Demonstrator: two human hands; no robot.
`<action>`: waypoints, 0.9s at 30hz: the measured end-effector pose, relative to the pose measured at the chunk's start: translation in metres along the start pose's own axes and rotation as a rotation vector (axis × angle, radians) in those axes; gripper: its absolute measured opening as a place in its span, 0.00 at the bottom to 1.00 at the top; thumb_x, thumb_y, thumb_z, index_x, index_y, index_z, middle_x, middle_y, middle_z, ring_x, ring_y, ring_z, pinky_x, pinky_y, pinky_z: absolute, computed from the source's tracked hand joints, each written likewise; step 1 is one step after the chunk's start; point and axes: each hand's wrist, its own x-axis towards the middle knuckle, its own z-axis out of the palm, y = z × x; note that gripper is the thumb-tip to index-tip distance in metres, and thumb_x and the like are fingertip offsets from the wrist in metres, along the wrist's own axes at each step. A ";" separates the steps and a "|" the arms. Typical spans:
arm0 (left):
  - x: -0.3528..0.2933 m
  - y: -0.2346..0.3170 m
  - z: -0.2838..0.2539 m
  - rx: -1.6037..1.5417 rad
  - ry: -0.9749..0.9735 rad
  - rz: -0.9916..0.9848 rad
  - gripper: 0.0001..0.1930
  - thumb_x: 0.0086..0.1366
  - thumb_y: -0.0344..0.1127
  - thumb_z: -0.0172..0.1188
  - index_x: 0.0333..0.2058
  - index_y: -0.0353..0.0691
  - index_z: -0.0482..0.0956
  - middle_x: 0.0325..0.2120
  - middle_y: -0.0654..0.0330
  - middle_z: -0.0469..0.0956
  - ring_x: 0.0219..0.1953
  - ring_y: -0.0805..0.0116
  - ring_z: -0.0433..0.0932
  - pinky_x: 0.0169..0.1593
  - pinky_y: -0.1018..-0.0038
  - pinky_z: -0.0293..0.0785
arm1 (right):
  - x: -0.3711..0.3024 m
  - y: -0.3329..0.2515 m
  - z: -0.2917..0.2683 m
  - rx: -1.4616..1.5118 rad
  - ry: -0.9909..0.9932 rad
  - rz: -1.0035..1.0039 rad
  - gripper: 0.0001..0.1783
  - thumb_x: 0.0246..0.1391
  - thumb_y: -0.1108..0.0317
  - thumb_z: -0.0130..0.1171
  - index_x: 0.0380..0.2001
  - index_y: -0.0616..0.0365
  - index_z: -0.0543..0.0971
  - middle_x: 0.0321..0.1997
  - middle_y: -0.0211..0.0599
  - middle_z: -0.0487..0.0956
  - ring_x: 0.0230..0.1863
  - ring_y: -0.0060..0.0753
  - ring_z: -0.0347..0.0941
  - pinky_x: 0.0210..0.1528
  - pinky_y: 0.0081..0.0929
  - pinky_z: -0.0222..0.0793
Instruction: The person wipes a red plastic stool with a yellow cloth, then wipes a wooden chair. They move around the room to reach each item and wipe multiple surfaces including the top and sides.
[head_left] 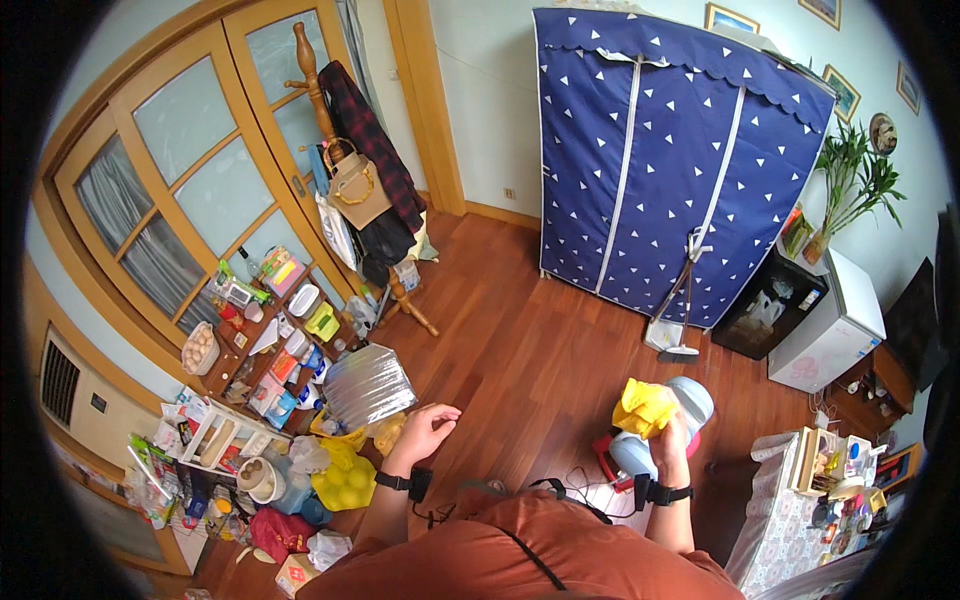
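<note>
My right hand [670, 445] is closed round a bunched yellow cloth [643, 405], held up in front of me on the right. Just beyond and below that hand is a light blue rounded object [692, 398] with red parts near it; its kind is hard to make out. My left hand [428, 432] is in the air with nothing in it, fingers loosely stretched out to the right. Nearest to it is a silver foil-covered panel [370, 385], with a yellow plastic bag [345, 475] of round things lower down. Each wrist wears a black strap.
A blue fabric wardrobe [670, 160] stands at the back, a broom and dustpan [672, 330] against it. Cluttered shelves [270, 350] and a wooden coat stand [310, 80] are on the left. At right are a small white fridge [830, 325] and a cloth-covered table [775, 510].
</note>
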 end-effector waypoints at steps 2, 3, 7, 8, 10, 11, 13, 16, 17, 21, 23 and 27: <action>0.001 -0.005 -0.006 -0.035 0.003 -0.017 0.10 0.69 0.27 0.66 0.48 0.35 0.86 0.42 0.53 0.87 0.46 0.61 0.88 0.54 0.68 0.84 | 0.004 0.004 0.016 -0.015 -0.035 0.003 0.16 0.73 0.65 0.54 0.55 0.61 0.80 0.56 0.36 0.84 0.57 0.30 0.80 0.63 0.30 0.74; 0.002 -0.008 -0.009 -0.024 0.009 -0.016 0.10 0.69 0.27 0.66 0.48 0.35 0.86 0.42 0.53 0.87 0.46 0.61 0.88 0.54 0.68 0.83 | 0.007 0.004 0.023 -0.020 -0.035 0.000 0.16 0.73 0.65 0.54 0.56 0.61 0.80 0.56 0.36 0.84 0.57 0.30 0.80 0.63 0.30 0.74; 0.006 -0.014 -0.016 -0.020 0.033 -0.010 0.10 0.70 0.27 0.66 0.49 0.36 0.86 0.42 0.54 0.88 0.47 0.63 0.88 0.53 0.69 0.83 | 0.018 -0.003 0.038 -0.053 -0.046 -0.033 0.15 0.72 0.66 0.54 0.55 0.61 0.80 0.56 0.36 0.83 0.56 0.29 0.80 0.61 0.29 0.75; 0.007 -0.015 -0.017 -0.016 0.038 -0.013 0.11 0.70 0.26 0.66 0.50 0.36 0.86 0.42 0.55 0.89 0.47 0.64 0.88 0.53 0.70 0.82 | 0.021 -0.005 0.039 -0.068 -0.048 -0.036 0.15 0.72 0.66 0.53 0.55 0.61 0.80 0.56 0.36 0.83 0.56 0.29 0.80 0.61 0.29 0.75; 0.006 -0.018 -0.020 -0.007 0.044 -0.025 0.11 0.71 0.28 0.66 0.50 0.36 0.86 0.44 0.56 0.89 0.47 0.65 0.88 0.54 0.70 0.82 | 0.024 -0.006 0.039 -0.083 -0.050 -0.055 0.15 0.73 0.66 0.52 0.55 0.61 0.80 0.55 0.35 0.83 0.56 0.29 0.80 0.61 0.29 0.75; 0.005 -0.019 -0.021 -0.001 0.043 -0.034 0.11 0.70 0.29 0.67 0.50 0.37 0.86 0.44 0.55 0.89 0.48 0.64 0.88 0.54 0.70 0.82 | 0.026 -0.006 0.038 -0.074 -0.040 -0.057 0.15 0.73 0.66 0.51 0.55 0.61 0.80 0.55 0.35 0.83 0.56 0.28 0.80 0.61 0.28 0.75; 0.001 -0.025 -0.022 0.061 0.033 -0.059 0.13 0.70 0.32 0.68 0.52 0.39 0.86 0.48 0.54 0.88 0.52 0.60 0.86 0.57 0.67 0.80 | 0.025 -0.003 0.033 -0.038 -0.044 -0.073 0.15 0.73 0.66 0.51 0.55 0.61 0.80 0.55 0.35 0.83 0.56 0.28 0.80 0.61 0.28 0.74; -0.006 -0.041 -0.022 0.216 0.025 -0.084 0.18 0.69 0.39 0.69 0.56 0.42 0.84 0.59 0.50 0.82 0.62 0.53 0.79 0.64 0.62 0.76 | 0.022 0.002 0.023 -0.086 -0.006 -0.057 0.15 0.74 0.66 0.50 0.55 0.61 0.80 0.54 0.35 0.83 0.55 0.27 0.79 0.60 0.28 0.75; -0.008 -0.047 -0.020 0.259 0.036 -0.074 0.20 0.69 0.41 0.70 0.57 0.44 0.84 0.62 0.48 0.79 0.66 0.50 0.76 0.67 0.61 0.73 | 0.021 0.003 0.019 -0.101 0.023 -0.029 0.15 0.74 0.66 0.50 0.55 0.60 0.80 0.54 0.35 0.83 0.55 0.27 0.80 0.59 0.28 0.75; -0.014 -0.069 -0.016 0.290 -0.071 -0.276 0.28 0.66 0.48 0.72 0.61 0.45 0.81 0.73 0.42 0.67 0.76 0.44 0.62 0.78 0.55 0.59 | 0.016 0.004 0.007 -0.119 0.061 0.023 0.14 0.75 0.68 0.49 0.55 0.60 0.80 0.51 0.33 0.84 0.52 0.26 0.80 0.57 0.27 0.76; -0.015 -0.074 -0.016 0.266 -0.138 -0.302 0.31 0.67 0.52 0.70 0.64 0.43 0.78 0.73 0.42 0.66 0.77 0.44 0.60 0.78 0.55 0.58 | 0.014 0.002 0.003 -0.116 0.076 0.035 0.14 0.74 0.69 0.49 0.55 0.60 0.80 0.50 0.32 0.84 0.51 0.26 0.81 0.57 0.27 0.76; -0.015 -0.072 -0.015 0.229 -0.199 -0.304 0.34 0.69 0.54 0.69 0.66 0.40 0.76 0.71 0.42 0.70 0.75 0.45 0.65 0.76 0.57 0.62 | 0.008 -0.003 -0.002 -0.103 0.090 0.041 0.14 0.73 0.71 0.48 0.54 0.59 0.81 0.49 0.32 0.85 0.50 0.26 0.81 0.55 0.27 0.77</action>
